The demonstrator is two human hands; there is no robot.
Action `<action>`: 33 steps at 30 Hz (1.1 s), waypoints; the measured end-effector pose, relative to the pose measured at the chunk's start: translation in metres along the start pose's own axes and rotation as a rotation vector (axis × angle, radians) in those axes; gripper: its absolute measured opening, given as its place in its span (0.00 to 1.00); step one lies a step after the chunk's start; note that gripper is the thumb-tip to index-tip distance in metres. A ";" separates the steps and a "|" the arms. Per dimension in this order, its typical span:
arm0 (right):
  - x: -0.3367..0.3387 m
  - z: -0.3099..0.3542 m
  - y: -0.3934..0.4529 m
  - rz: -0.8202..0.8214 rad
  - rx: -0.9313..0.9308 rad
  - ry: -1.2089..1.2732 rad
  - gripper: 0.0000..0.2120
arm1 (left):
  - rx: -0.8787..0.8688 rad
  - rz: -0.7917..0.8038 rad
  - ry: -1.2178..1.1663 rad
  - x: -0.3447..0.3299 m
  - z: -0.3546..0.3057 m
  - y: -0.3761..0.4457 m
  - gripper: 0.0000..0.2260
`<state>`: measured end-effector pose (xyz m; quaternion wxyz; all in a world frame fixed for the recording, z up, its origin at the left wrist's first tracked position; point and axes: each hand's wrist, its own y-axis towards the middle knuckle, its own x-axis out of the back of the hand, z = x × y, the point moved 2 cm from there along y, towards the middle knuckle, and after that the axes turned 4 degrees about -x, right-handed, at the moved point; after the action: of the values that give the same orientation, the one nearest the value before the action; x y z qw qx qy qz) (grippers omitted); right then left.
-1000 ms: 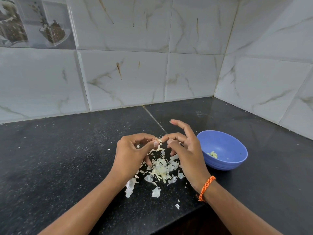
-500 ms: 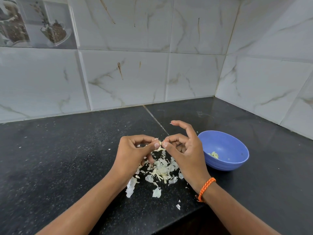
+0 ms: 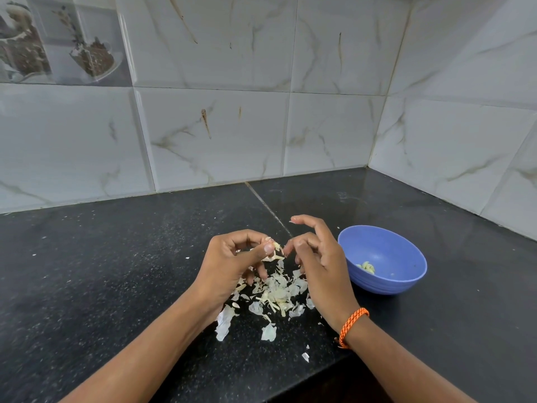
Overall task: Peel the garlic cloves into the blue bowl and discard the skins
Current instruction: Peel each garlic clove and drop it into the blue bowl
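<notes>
Half a second ago both sets of fingertips met on the clove; now my right hand (image 3: 316,266) has drawn a little away, fingers curled, and I cannot tell whether any skin came off with it. My left hand (image 3: 232,263) pinches the garlic clove (image 3: 274,251) between thumb and forefinger, with pale skin hanging off it, so I judge this clove is partly stripped and needs another pull or two before it goes over.

Directly under the grip lies the pile of skins (image 3: 276,295), spread loosely on the black counter (image 3: 101,271) (a few scraps have strayed toward the front edge). The blue bowl (image 3: 406,257) stands just right of my right hand, upright, with a few peeled cloves (image 3: 366,267) at its bottom.

Room is good: bare counter runs left and behind to the tiled wall (image 3: 218,135), which turns a corner beyond the bowl. The counter's front edge runs close under my wrists, so stray skins there could slip off.
</notes>
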<state>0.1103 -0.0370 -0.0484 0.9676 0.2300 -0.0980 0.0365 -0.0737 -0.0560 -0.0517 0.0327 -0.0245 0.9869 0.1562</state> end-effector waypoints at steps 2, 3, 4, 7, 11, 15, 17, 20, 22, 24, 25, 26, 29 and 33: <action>0.001 0.000 0.001 -0.002 0.006 -0.004 0.14 | -0.001 -0.003 0.014 0.001 0.000 0.000 0.05; 0.002 0.001 0.001 -0.003 0.014 -0.014 0.15 | -0.006 -0.002 0.026 0.001 0.000 0.000 0.05; 0.002 0.001 0.002 -0.003 0.022 -0.023 0.17 | -0.013 -0.001 0.041 0.001 0.000 0.000 0.05; 0.002 0.002 0.001 0.016 0.049 -0.017 0.23 | -0.036 -0.011 0.096 0.001 -0.001 -0.001 0.04; 0.000 0.003 -0.003 0.044 0.089 -0.020 0.23 | -0.053 -0.023 0.123 0.001 -0.002 -0.001 0.03; -0.003 0.004 -0.004 0.014 0.109 -0.025 0.22 | -0.045 -0.011 0.117 -0.001 -0.002 -0.001 0.04; -0.003 0.004 -0.004 -0.010 0.121 -0.026 0.22 | -0.035 0.001 0.102 -0.002 -0.002 -0.002 0.04; -0.003 0.003 -0.003 -0.020 0.118 -0.051 0.22 | -0.021 0.007 0.070 -0.002 -0.001 -0.002 0.05; -0.002 0.002 -0.002 -0.020 0.119 -0.078 0.22 | -0.014 0.009 0.050 -0.002 0.000 -0.002 0.04; -0.003 0.002 -0.003 -0.012 0.120 -0.091 0.22 | -0.011 0.007 0.021 -0.002 0.000 -0.002 0.05; -0.005 0.001 -0.003 0.000 0.111 -0.090 0.23 | -0.010 0.002 -0.001 -0.002 -0.001 -0.002 0.05; -0.006 0.000 -0.004 0.018 0.097 -0.086 0.23 | -0.009 -0.005 -0.021 -0.002 -0.002 -0.002 0.06; -0.007 -0.002 -0.005 0.064 0.090 -0.134 0.20 | -0.009 -0.020 -0.039 -0.001 -0.003 -0.002 0.09; -0.004 0.001 -0.004 0.036 0.114 -0.166 0.17 | -0.024 -0.052 -0.031 0.002 -0.002 0.000 0.08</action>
<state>0.1069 -0.0416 -0.0499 0.9407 0.2849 -0.1796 0.0402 -0.0754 -0.0566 -0.0499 0.0518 -0.0483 0.9833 0.1677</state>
